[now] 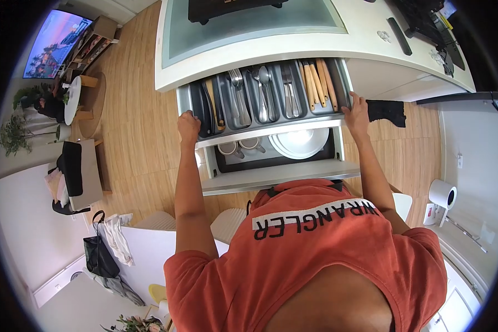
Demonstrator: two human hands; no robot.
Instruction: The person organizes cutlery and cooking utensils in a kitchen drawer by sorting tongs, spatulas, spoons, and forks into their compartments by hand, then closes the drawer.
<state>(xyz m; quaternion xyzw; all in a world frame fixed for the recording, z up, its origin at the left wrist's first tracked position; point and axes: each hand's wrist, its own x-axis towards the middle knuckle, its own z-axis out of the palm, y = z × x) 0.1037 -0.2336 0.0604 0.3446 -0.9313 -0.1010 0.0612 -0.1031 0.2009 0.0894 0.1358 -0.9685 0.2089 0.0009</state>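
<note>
Both my hands are at the front corners of a pulled-out cutlery drawer (260,129). My left hand (188,126) is closed on its left corner, and my right hand (358,113) grips the right corner. Inside, a grey divided tray (221,91) holds dark-handled utensils (205,110), forks (238,97), spoons (266,94), knives (290,94) and several wooden-handled utensils (318,86). Below it a second drawer (276,178) also stands out, with white plates (300,145) and mugs (251,143) in it.
Above the drawers is a white counter (249,48) with a glass-like panel. A black remote (399,36) lies at its right. A dark mat (387,112) is on the wooden floor to the right. At the left are a television (56,44) and a chair (88,174).
</note>
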